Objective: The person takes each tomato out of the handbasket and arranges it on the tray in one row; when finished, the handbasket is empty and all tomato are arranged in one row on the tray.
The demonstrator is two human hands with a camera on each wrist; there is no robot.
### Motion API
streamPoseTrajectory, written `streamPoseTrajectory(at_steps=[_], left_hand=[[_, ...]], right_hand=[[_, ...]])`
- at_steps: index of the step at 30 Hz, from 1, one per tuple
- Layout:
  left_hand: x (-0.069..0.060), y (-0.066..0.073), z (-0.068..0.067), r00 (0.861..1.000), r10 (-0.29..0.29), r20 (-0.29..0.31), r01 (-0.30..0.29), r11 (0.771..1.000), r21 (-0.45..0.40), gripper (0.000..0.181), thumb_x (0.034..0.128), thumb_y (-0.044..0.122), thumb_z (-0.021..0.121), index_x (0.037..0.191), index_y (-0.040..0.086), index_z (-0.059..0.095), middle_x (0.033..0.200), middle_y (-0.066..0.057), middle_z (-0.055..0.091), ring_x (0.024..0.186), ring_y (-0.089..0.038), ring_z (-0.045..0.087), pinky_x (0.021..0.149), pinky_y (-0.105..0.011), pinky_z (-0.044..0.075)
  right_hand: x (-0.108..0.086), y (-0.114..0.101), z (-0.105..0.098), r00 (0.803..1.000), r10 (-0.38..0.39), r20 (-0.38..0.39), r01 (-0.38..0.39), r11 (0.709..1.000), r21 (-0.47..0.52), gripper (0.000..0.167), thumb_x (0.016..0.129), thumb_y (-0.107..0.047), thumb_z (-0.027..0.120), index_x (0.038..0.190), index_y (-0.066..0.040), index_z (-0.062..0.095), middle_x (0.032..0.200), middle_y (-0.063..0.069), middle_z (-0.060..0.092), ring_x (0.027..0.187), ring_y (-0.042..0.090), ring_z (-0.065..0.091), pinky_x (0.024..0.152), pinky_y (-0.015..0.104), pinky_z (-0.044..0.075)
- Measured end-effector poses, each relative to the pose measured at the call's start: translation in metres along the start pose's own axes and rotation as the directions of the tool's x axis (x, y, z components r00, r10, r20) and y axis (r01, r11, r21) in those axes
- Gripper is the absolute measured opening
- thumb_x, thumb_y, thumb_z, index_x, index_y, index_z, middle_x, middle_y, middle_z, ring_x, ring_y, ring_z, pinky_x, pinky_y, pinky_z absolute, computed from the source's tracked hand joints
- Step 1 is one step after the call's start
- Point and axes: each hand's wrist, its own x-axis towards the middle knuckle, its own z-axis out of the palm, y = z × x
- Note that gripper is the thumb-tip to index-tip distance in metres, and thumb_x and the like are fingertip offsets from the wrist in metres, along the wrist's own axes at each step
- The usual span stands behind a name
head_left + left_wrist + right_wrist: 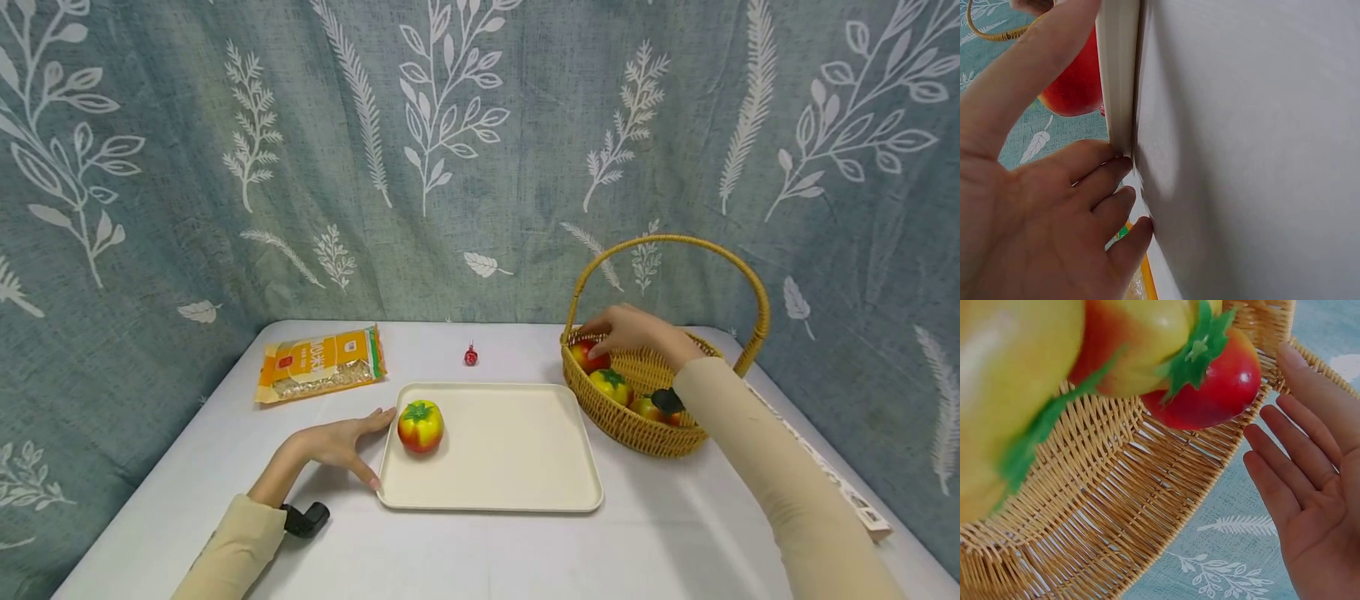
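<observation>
Grain bag: a yellow-and-orange bag (322,367) lies flat near the back left of the white table (480,554).
Left hand: the left hand (337,443) is spread, thumb well apart from the fingers, fingertips touching the tray's left edge; it grips nothing.
Tray: a cream tray (510,450) with rounded corners lies flat mid-table.
Fruit on tray: one yellow-and-red fruit (421,427) stands upright, green leaf up, near the tray's left edge, close to the left hand.
Trinket: a small red trinket (471,357) lies behind the tray.
Basket: a wicker basket (615,419) with a tall hoop handle stands to the tray's right; inside are a red fruit (586,358) at the back left, a yellow fruit (611,386) beside it and a third fruit (643,408) nearer the front, partly hidden.
Right hand: the right hand (633,327) reaches over the basket, fingers extended, just beside the red fruit; whether it touches, I cannot tell.
Right sleeve: a beige sleeve (772,475) crosses the basket's front right rim.
</observation>
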Motion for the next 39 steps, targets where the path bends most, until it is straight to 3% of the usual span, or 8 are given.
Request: streamPoseTrajectory(at_steps=[18,25,39], left_hand=[[0.0,0.0,-0.001,1.0,0.029,-0.008,-0.029,1.0,0.004,0.115,0.0658,0.029,0.089,0.152,0.001,0.02,0.157,-0.025,0.012,0.144,-0.04,0.009,0.114,-0.056,0.011],[-0.001,0.001,0.0,1.0,0.011,-0.005,-0.011,1.0,0.0,0.115,0.0657,0.029,0.089,0.153,0.001,0.02,0.157,-0.025,0.012,0.144,-0.041,0.009,0.114,-0.056,0.01],[-0.001,0.001,0.001,1.0,0.014,-0.014,-0.014,1.0,0.015,0.115,0.0653,0.029,0.09,0.153,0.002,0.02,0.157,-0.024,0.014,0.144,-0.039,0.011,0.114,-0.056,0.012]], right_hand=[[0.024,0.002,0.001,0.995,0.035,0.095,-0.029,0.997,-0.069,0.045,0.087,-0.018,0.073,0.126,0.003,0.062,0.119,0.02,0.064,0.109,0.034,0.061,0.088,0.043,0.052],[0.026,0.004,0.006,0.994,0.066,0.082,-0.062,0.996,-0.056,0.045,0.083,-0.014,0.076,0.125,-0.001,0.064,0.115,0.018,0.066,0.102,0.03,0.062,0.082,0.039,0.055],[0.015,0.002,0.0,0.998,0.042,0.038,-0.039,0.996,-0.079,0.047,0.085,-0.011,0.075,0.127,0.005,0.06,0.118,0.022,0.063,0.104,0.035,0.061,0.084,0.042,0.054]])
